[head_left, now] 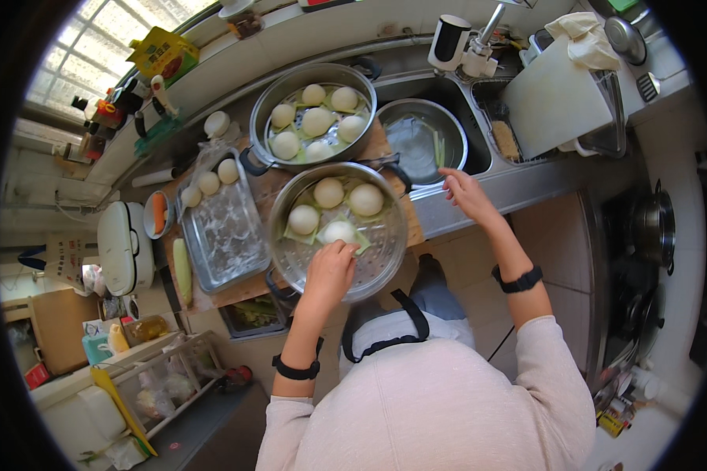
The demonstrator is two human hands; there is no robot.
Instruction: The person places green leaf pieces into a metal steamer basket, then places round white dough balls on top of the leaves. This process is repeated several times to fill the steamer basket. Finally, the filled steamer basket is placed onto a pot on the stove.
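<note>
My left hand (331,268) reaches into the near steamer tray (383,265), its fingers pinched at the near side of a white dough bun (337,231). That bun sits on a green leaf piece (362,242), partly hidden by my fingers. Three other round buns (365,200) rest on leaf pieces along the tray's far side. At the rim of a metal basin (409,141) in the sink is my right hand (470,194), fingers loosely bent. Green leaf strips (439,147) end by its fingertips; whether it grips them cannot be told.
Behind stands a second steamer pot (253,118) with several buns. To the left, a floured metal tray (227,247) carries three dough balls (209,183). A bowl with a carrot (158,213) and a pale green husk (182,271) lie beyond it. A faucet (477,56) overhangs the sink.
</note>
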